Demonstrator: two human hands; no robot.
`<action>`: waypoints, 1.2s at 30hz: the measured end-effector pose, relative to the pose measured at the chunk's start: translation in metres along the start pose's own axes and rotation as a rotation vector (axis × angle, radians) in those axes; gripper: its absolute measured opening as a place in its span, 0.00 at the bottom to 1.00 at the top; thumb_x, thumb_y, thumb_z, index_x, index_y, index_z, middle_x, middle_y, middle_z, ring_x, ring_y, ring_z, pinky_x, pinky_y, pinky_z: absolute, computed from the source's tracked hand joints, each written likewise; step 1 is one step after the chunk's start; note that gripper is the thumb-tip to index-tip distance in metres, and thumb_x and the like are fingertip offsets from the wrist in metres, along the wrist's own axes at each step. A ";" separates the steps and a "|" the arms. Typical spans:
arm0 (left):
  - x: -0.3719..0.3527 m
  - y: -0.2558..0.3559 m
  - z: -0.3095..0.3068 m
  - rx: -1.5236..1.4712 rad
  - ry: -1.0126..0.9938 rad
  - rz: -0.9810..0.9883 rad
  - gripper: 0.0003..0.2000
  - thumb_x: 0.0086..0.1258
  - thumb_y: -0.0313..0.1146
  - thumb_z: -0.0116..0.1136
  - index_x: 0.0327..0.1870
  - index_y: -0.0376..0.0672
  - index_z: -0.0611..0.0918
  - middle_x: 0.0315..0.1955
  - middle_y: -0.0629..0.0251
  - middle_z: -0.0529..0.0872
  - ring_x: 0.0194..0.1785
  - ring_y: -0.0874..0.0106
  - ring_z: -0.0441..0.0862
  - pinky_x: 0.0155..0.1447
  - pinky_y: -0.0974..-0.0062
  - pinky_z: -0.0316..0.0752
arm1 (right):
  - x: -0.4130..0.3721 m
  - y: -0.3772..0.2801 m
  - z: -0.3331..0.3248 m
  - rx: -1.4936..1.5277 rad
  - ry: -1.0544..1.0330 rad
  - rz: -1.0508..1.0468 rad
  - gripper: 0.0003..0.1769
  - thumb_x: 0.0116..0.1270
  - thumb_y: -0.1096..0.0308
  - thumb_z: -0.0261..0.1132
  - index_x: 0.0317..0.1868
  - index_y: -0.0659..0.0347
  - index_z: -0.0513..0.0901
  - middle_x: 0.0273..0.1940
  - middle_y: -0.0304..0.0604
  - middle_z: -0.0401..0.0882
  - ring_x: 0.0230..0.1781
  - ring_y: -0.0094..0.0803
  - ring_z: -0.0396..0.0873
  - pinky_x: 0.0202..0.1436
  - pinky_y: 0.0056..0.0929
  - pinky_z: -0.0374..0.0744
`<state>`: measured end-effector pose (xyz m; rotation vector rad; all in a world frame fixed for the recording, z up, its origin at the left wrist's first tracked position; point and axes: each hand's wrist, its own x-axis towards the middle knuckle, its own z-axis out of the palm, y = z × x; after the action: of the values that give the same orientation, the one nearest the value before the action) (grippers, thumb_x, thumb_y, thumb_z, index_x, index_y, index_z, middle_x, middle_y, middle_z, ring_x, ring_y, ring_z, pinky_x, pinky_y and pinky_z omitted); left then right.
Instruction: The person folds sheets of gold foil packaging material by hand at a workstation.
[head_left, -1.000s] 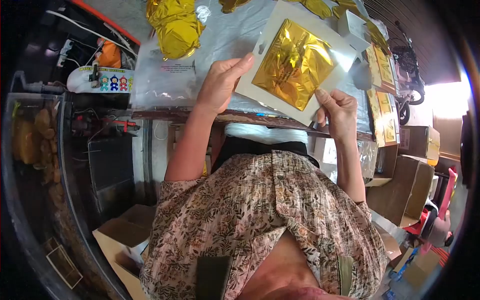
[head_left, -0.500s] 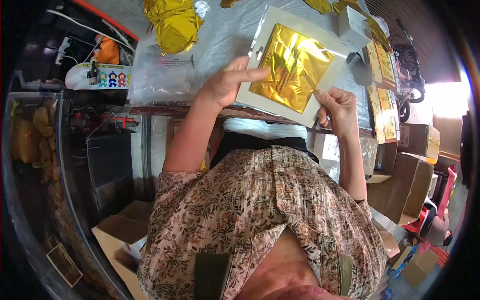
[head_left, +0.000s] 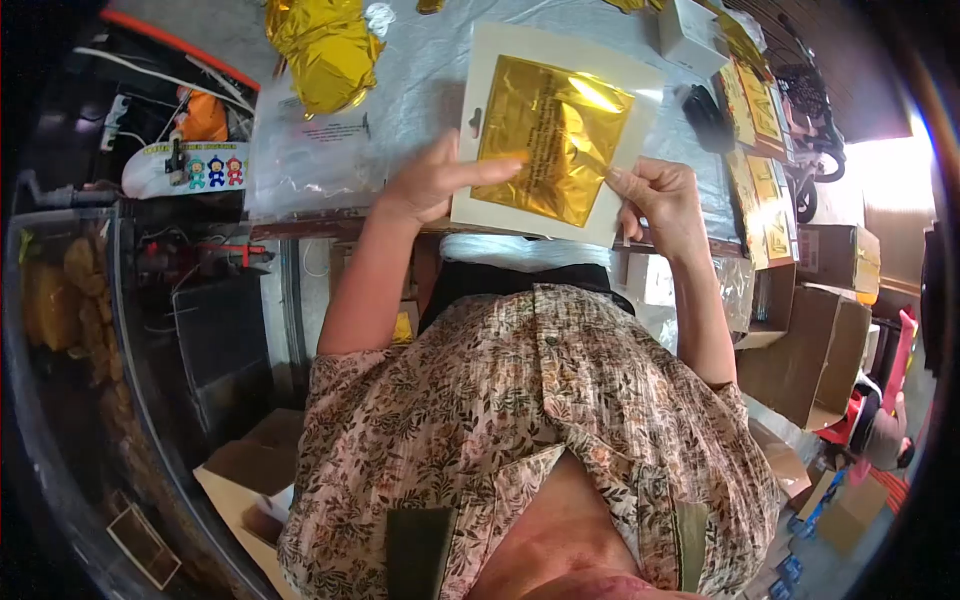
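Note:
A folded gold foil sheet (head_left: 560, 145) in a clear bag lies against a pale card (head_left: 480, 75) with a hanging slot, raised over the table's near edge. My left hand (head_left: 430, 180) grips the card at its left side, with the index finger stretched across the foil. At the lower right corner, my right hand (head_left: 655, 200) pinches the card between thumb and fingers. Dark print shows on the bag over the foil.
Crumpled gold foil (head_left: 325, 60) and a clear printed bag (head_left: 310, 160) lie on the covered table (head_left: 420, 60). A white box (head_left: 692, 38), a black object (head_left: 705, 108) and gold-fronted packs (head_left: 760, 205) stand at the right. Cardboard boxes (head_left: 805, 350) are beside me.
The card and foil have moved left and turned more upright in both hands. The view has also shifted slightly.

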<state>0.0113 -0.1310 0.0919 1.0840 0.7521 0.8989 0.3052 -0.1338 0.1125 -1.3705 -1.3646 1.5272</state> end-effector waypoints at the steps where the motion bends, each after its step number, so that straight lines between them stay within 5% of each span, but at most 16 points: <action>1: 0.003 0.003 -0.002 -0.001 -0.010 -0.004 0.26 0.72 0.33 0.68 0.68 0.33 0.76 0.60 0.59 0.85 0.63 0.71 0.82 0.70 0.69 0.75 | -0.001 -0.003 0.000 0.005 -0.018 -0.010 0.12 0.74 0.65 0.71 0.39 0.69 0.88 0.19 0.36 0.79 0.12 0.17 0.72 0.14 0.18 0.64; 9: 0.026 0.007 -0.003 -0.028 0.201 0.055 0.22 0.74 0.35 0.68 0.64 0.36 0.79 0.56 0.65 0.86 0.57 0.75 0.83 0.64 0.72 0.76 | -0.006 -0.006 0.006 -0.046 -0.071 0.035 0.13 0.75 0.63 0.71 0.38 0.66 0.89 0.20 0.34 0.80 0.11 0.15 0.71 0.14 0.16 0.63; 12: 0.025 -0.001 -0.001 -0.060 0.258 0.072 0.21 0.73 0.34 0.69 0.63 0.38 0.80 0.55 0.67 0.87 0.57 0.75 0.83 0.64 0.73 0.76 | -0.007 -0.010 0.004 -0.111 0.047 0.009 0.13 0.75 0.63 0.71 0.40 0.68 0.88 0.24 0.35 0.83 0.18 0.17 0.77 0.20 0.18 0.70; 14: 0.022 -0.003 0.001 -0.072 0.290 0.078 0.21 0.73 0.34 0.69 0.63 0.38 0.80 0.55 0.67 0.86 0.57 0.75 0.83 0.64 0.73 0.76 | -0.003 0.000 0.005 -0.502 0.381 -0.337 0.16 0.75 0.64 0.70 0.53 0.69 0.85 0.36 0.38 0.87 0.35 0.21 0.84 0.37 0.21 0.80; 15: 0.021 -0.003 0.003 -0.112 0.318 0.079 0.20 0.72 0.34 0.70 0.61 0.37 0.82 0.53 0.66 0.87 0.56 0.74 0.83 0.64 0.73 0.75 | 0.001 0.003 0.005 -0.502 0.379 -0.339 0.16 0.75 0.64 0.70 0.53 0.69 0.85 0.36 0.38 0.87 0.35 0.21 0.84 0.37 0.21 0.80; 17: 0.020 -0.004 0.003 -0.153 0.349 0.076 0.19 0.71 0.34 0.71 0.59 0.37 0.83 0.52 0.65 0.88 0.56 0.73 0.83 0.65 0.72 0.74 | 0.005 0.009 0.008 0.085 0.266 -0.390 0.26 0.74 0.63 0.71 0.66 0.68 0.78 0.51 0.43 0.87 0.53 0.27 0.83 0.56 0.28 0.80; 18: 0.020 -0.005 0.003 -0.169 0.383 0.075 0.20 0.71 0.34 0.71 0.60 0.37 0.83 0.52 0.65 0.88 0.56 0.73 0.83 0.65 0.72 0.74 | 0.001 -0.001 0.001 0.085 0.132 -0.227 0.31 0.75 0.65 0.70 0.73 0.67 0.72 0.58 0.47 0.84 0.61 0.32 0.81 0.64 0.31 0.78; 21: 0.023 -0.005 0.002 -0.219 0.445 0.058 0.20 0.71 0.34 0.71 0.60 0.38 0.83 0.53 0.66 0.87 0.57 0.73 0.83 0.64 0.71 0.75 | 0.003 0.004 0.002 0.039 0.026 -0.210 0.29 0.77 0.64 0.67 0.72 0.68 0.73 0.63 0.49 0.81 0.61 0.33 0.80 0.65 0.34 0.79; 25: 0.020 -0.012 -0.004 -0.270 0.527 0.080 0.20 0.71 0.34 0.70 0.61 0.39 0.83 0.54 0.66 0.87 0.56 0.73 0.83 0.63 0.71 0.77 | 0.012 0.016 0.007 -0.043 0.268 -0.474 0.24 0.77 0.64 0.66 0.68 0.65 0.78 0.71 0.51 0.75 0.67 0.38 0.77 0.69 0.38 0.76; 27: 0.017 -0.012 -0.007 -0.260 0.491 0.076 0.20 0.71 0.35 0.70 0.61 0.39 0.83 0.54 0.66 0.87 0.56 0.74 0.83 0.63 0.71 0.77 | 0.014 0.015 -0.001 -0.389 0.246 -0.585 0.17 0.75 0.68 0.68 0.62 0.61 0.85 0.74 0.50 0.73 0.71 0.41 0.74 0.74 0.41 0.71; 28: 0.016 -0.012 -0.007 -0.248 0.451 0.074 0.19 0.72 0.35 0.70 0.61 0.39 0.83 0.54 0.66 0.87 0.56 0.74 0.84 0.62 0.72 0.77 | 0.016 0.016 0.001 -0.285 0.204 -0.498 0.13 0.72 0.70 0.70 0.55 0.59 0.90 0.73 0.50 0.75 0.74 0.42 0.71 0.76 0.43 0.68; 36: 0.009 -0.015 -0.007 -0.225 0.393 0.072 0.21 0.73 0.38 0.70 0.62 0.39 0.82 0.55 0.66 0.87 0.58 0.75 0.83 0.64 0.72 0.76 | 0.024 0.020 0.006 -0.233 0.051 -0.429 0.11 0.69 0.69 0.74 0.50 0.57 0.93 0.72 0.53 0.76 0.79 0.39 0.66 0.80 0.43 0.63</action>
<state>0.0126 -0.1227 0.0752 0.7469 0.9124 1.2469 0.2969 -0.1178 0.0860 -1.1411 -1.7143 1.0701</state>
